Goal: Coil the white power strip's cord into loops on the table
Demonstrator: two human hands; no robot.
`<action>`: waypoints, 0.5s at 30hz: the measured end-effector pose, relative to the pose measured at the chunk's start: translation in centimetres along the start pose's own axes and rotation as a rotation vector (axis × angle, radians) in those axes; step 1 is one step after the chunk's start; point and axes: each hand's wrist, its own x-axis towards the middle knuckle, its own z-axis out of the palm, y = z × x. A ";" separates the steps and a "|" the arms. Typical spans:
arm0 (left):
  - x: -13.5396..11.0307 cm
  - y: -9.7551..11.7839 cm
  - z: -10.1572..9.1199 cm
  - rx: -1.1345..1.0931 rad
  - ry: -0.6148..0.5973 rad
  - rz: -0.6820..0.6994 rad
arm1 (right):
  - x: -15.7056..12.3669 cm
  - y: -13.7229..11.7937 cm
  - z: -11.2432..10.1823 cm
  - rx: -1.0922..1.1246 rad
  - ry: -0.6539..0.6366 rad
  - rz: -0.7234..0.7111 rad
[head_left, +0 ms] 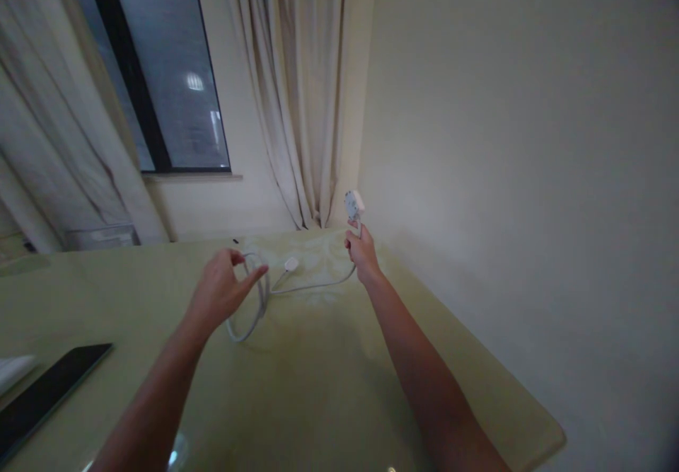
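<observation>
A pale power cable lies across the table in front of me. My right hand (362,247) is closed on the cable just below its white multi-socket block (353,204), which stands raised above my fingers. From there the cable (315,286) runs left to a loose coil (262,298). My left hand (223,284) has its curled fingers at the coil's top, with the thumb stretched across the loops. Part of the coil is hidden behind this hand. Between my hands, a small white plug (291,265) rests near the table's far side.
The pale green, glossy table (308,380) meets a plain wall (503,175) on the right. A black flat slab (53,387) and a white object (15,371) lie at left. Curtains (297,90) hang beside a dark window (170,68) beyond the table.
</observation>
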 end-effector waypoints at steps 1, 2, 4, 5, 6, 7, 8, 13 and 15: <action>-0.2 1.2 1.0 0.042 0.122 0.079 | -0.1 0.0 0.1 -0.013 -0.004 -0.007; -0.6 2.4 1.9 0.064 0.113 0.200 | -0.2 -0.1 0.1 -0.019 -0.009 -0.015; -1.4 4.2 3.5 0.115 -0.040 0.418 | -0.3 -0.2 0.2 -0.022 -0.017 -0.019; -1.7 4.6 3.9 0.161 -0.120 0.488 | -0.3 -0.3 0.2 -0.023 -0.024 -0.018; -1.9 4.5 4.1 0.222 -0.174 0.517 | -0.4 -0.4 0.1 -0.026 -0.032 -0.016; -2.0 4.0 4.0 0.292 -0.191 0.510 | -0.4 -0.4 0.1 -0.028 -0.038 -0.014; -1.9 3.1 3.6 0.365 -0.175 0.472 | -0.4 -0.5 0.0 -0.028 -0.039 -0.014; -1.3 -6.1 0.1 0.571 0.058 0.053 | -0.2 -0.6 -0.3 -0.014 0.003 -0.001; -1.4 -8.9 -0.2 0.525 0.046 -0.195 | -0.1 -0.6 -0.3 -0.017 0.011 0.007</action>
